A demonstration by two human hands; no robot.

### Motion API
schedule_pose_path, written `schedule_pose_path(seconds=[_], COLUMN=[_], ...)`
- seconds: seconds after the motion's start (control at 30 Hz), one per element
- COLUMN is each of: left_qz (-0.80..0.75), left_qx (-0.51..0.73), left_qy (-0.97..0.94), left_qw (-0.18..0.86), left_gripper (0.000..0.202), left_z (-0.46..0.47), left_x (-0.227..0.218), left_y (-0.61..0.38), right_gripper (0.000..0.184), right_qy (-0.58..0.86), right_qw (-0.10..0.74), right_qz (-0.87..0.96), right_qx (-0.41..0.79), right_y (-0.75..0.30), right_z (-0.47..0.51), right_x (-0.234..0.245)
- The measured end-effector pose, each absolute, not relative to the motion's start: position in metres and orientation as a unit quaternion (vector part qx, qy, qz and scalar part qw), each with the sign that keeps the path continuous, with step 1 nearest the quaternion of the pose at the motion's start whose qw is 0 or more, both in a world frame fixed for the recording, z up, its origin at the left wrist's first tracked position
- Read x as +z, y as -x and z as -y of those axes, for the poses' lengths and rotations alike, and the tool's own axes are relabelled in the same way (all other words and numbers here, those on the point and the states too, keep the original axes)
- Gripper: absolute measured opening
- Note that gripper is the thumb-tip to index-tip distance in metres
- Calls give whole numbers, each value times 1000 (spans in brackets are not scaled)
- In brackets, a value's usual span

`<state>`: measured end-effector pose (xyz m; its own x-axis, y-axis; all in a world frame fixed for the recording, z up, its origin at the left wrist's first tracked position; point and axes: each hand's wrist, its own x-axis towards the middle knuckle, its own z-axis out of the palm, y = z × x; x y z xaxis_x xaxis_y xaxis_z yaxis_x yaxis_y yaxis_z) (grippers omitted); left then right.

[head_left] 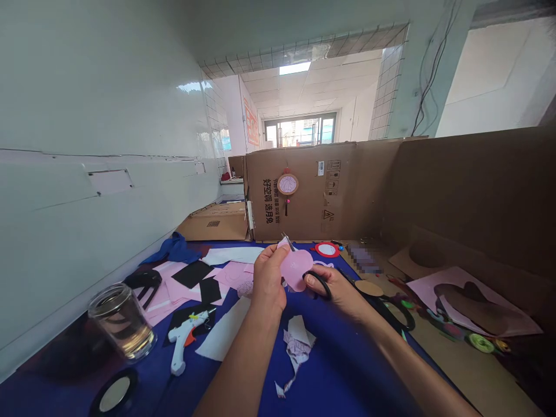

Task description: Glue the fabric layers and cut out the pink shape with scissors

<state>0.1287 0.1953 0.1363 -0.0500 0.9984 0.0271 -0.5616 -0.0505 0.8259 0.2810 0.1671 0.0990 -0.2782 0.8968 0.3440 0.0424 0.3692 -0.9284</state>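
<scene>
My left hand (pixel 270 272) pinches a piece of pink paper (pixel 296 267) with a rounded edge, held up above the blue table cover. My right hand (pixel 332 286) has its fingers through the black handles of a pair of scissors (pixel 322 284). The scissors' metal blades reach past the paper toward its upper left edge; whether they are parted is hard to make out. Below the hands lies a crumpled strip of patterned paper scrap (pixel 299 350). Part of the paper is hidden behind my left fingers.
On the left are a glass of pale liquid (pixel 124 324), a white glue gun (pixel 186 339), a tape roll (pixel 115 394), and pink and black sheets (pixel 191 274). Cardboard walls (pixel 360 191) stand behind, with a round ornament (pixel 287 184) hanging. A red-rimmed disc (pixel 327 249) lies farther back.
</scene>
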Motion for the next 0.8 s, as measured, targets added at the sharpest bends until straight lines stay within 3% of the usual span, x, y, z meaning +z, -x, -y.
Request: schedule_pose_path(seconds=[0.8], left_qz=[-310], left_qx=[652], left_qy=[-322], left_qw=[613], left_gripper=[42], left_z=[-196], left_x=[145], left_y=[-126], right_gripper=[61], right_qy=[325], right_qw=[477], right_qz=[682], right_qx=[449], right_y=[-280], right_z=[-160], right_x=[109])
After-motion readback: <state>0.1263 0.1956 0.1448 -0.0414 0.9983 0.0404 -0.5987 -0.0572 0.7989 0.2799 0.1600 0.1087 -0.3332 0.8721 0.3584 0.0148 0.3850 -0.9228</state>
